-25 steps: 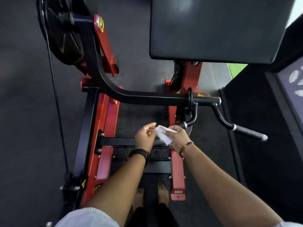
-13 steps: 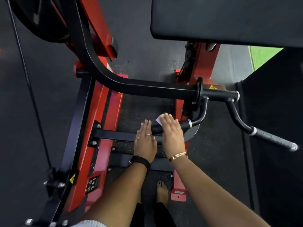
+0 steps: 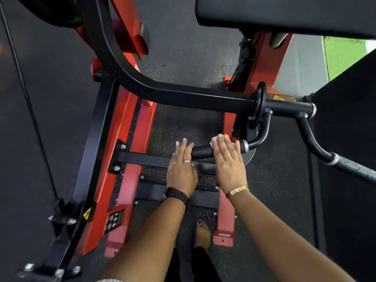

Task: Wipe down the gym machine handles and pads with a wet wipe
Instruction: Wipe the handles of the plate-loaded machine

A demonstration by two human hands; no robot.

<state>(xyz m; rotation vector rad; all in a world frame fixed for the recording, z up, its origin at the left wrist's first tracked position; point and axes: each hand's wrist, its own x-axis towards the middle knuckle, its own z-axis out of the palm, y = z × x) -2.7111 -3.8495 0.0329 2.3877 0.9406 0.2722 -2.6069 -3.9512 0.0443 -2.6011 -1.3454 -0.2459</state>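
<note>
A black rubber handle (image 3: 202, 152) of the red and black gym machine runs across the middle of the view. My right hand (image 3: 228, 161) lies flat on it with straight fingers, pressing a white wet wipe (image 3: 214, 140) whose corner shows past the fingertips. My left hand (image 3: 182, 167) rests flat with straight fingers over the handle's free left end. A second handle (image 3: 350, 164) with a textured grip sticks out to the right. The black pad (image 3: 284, 13) fills the top right.
The thick black lever arm (image 3: 162, 92) curves across above the hands. Red frame rails (image 3: 122, 159) and black crossbars lie below on speckled rubber flooring. My bare foot (image 3: 202, 234) stands between the rails. A dark panel (image 3: 345, 129) stands at the right, green turf (image 3: 341, 55) beyond.
Both hands went from holding the wipe in the air to lying flat on the handle. In the last half second they have spread a little further apart along it.
</note>
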